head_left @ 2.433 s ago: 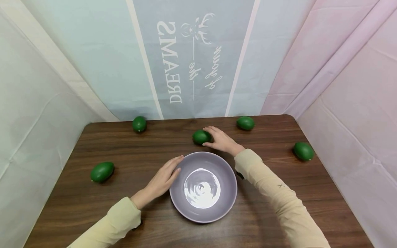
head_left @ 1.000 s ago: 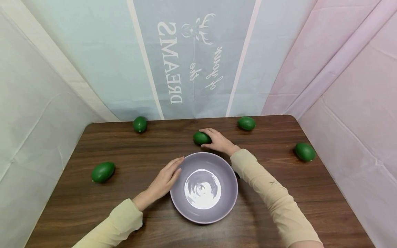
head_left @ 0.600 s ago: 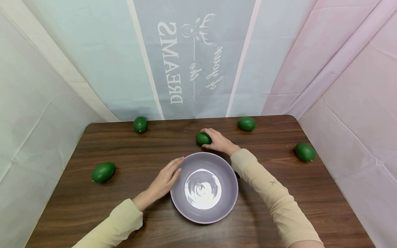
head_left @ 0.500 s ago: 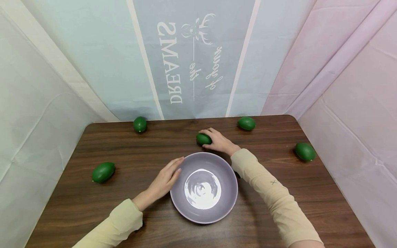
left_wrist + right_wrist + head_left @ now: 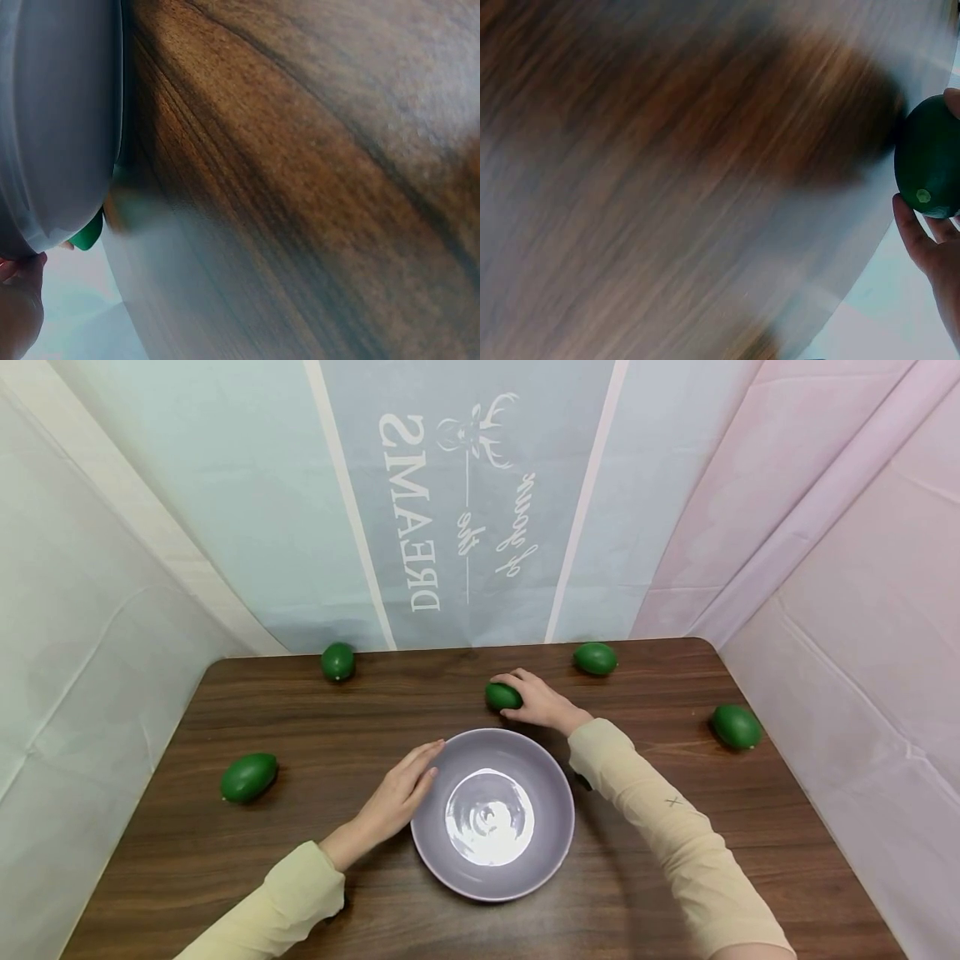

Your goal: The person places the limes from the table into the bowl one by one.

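Observation:
In the head view, my right hand (image 5: 542,702) grips a green lime (image 5: 502,696) behind the bowl, fingers over its far side and thumb on the near side. The right wrist view shows the same lime (image 5: 930,161) held between the fingers and thumb, close to the table top. My left hand (image 5: 395,791) rests against the left rim of a round purple-grey bowl (image 5: 551,827), its fingers nearly straight. The left wrist view shows the bowl's outer wall (image 5: 64,112) with fingertips touching it. Nothing lies in the bowl.
More limes lie about the dark wooden table (image 5: 360,718): one at the left (image 5: 249,777) and another lime (image 5: 337,662) at the back left. One lime (image 5: 596,658) sits at the back right, one lime (image 5: 736,727) near the right edge. Fabric walls (image 5: 480,568) border the table.
My right hand has closed round the lime and shifted it slightly to the right along the table. The left hand and the bowl have stayed in place.

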`<control>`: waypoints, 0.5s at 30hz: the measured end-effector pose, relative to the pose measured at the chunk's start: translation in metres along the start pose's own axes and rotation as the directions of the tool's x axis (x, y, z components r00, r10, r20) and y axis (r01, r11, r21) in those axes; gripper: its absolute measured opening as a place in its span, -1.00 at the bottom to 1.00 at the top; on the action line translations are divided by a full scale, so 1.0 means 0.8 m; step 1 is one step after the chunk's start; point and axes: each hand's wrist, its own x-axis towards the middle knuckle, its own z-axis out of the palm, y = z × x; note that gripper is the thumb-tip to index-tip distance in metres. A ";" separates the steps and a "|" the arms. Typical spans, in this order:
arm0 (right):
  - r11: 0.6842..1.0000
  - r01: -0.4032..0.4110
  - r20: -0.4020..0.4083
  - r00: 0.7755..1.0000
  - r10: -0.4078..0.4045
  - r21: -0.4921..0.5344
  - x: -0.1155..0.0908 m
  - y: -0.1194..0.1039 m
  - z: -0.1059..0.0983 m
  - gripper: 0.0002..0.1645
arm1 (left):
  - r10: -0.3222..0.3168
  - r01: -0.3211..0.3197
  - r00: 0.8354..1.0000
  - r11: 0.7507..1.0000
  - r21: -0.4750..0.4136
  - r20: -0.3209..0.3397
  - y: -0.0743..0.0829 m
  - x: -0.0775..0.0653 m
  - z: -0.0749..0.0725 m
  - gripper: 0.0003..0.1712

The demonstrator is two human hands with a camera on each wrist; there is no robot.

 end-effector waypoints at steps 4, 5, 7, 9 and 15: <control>1.000 -0.006 -0.002 1.000 0.006 -0.006 -0.005 0.003 -0.004 -0.31 | 0.015 -0.015 1.000 1.000 0.007 -0.009 -0.001 0.000 0.001 -0.56; 1.000 -0.006 -0.003 1.000 0.006 -0.006 -0.006 0.004 -0.005 -0.31 | 0.016 -0.016 1.000 1.000 0.006 -0.010 -0.001 0.000 0.000 -0.56; 1.000 -0.007 -0.006 1.000 0.007 -0.006 -0.008 0.005 -0.007 -0.31 | 0.018 -0.018 1.000 1.000 0.007 -0.010 -0.001 0.000 0.000 -0.56; 1.000 -0.006 -0.007 1.000 0.006 -0.006 -0.011 0.007 -0.008 -0.31 | 0.016 -0.016 1.000 1.000 0.007 -0.007 -0.001 0.000 0.000 -0.57; 1.000 -0.003 0.000 1.000 0.003 -0.030 -0.018 0.011 -0.012 -0.32 | -0.002 0.002 1.000 1.000 0.015 0.012 0.000 0.000 0.000 -0.57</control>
